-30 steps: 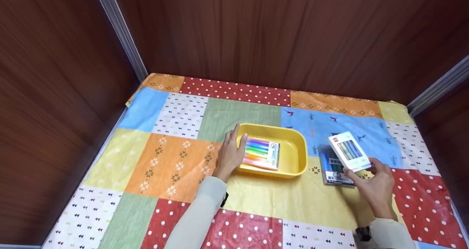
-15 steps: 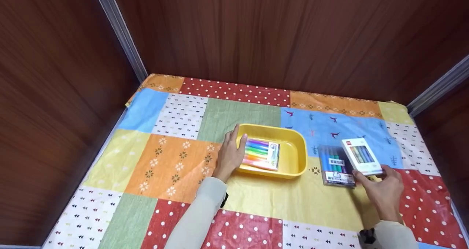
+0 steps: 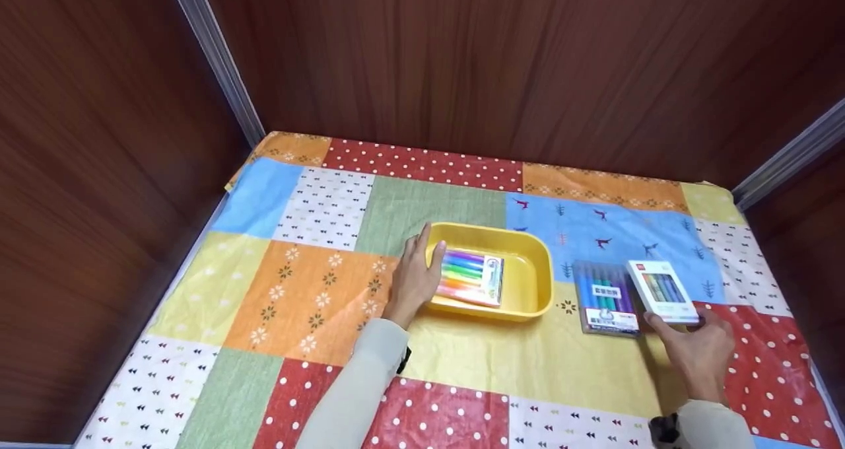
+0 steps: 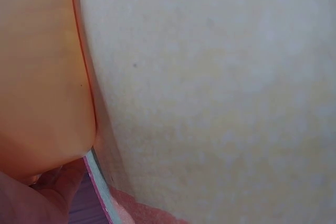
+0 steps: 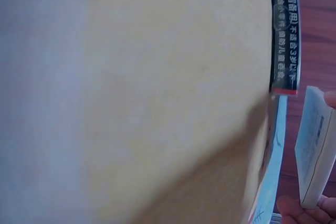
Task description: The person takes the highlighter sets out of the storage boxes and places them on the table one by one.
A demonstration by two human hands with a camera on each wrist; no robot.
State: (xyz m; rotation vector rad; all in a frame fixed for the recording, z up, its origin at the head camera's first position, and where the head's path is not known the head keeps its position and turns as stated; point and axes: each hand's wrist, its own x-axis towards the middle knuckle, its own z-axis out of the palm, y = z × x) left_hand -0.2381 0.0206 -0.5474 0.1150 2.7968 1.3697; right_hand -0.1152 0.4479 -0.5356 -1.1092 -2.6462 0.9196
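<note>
My left hand grips the left end of a yellow plastic tub, thumb inside the wall and fingers outside. In the left wrist view, the tub's wall and part of that hand show at the left. Inside the tub lies a flat clear pack of rainbow-coloured pens. At the right, my right hand pinches the near end of a white box with a window showing coloured pens. Just left of it, a clear case of blue, green and purple pens lies on the cloth.
A patchwork tablecloth covers the table. Dark wood-grain panels stand at the back and both sides, joined by metal corner strips.
My right hand has moved right and slightly nearer with the white pen box, lowering it from over the clear pen case to beside it. The left hand and tub stay put.
</note>
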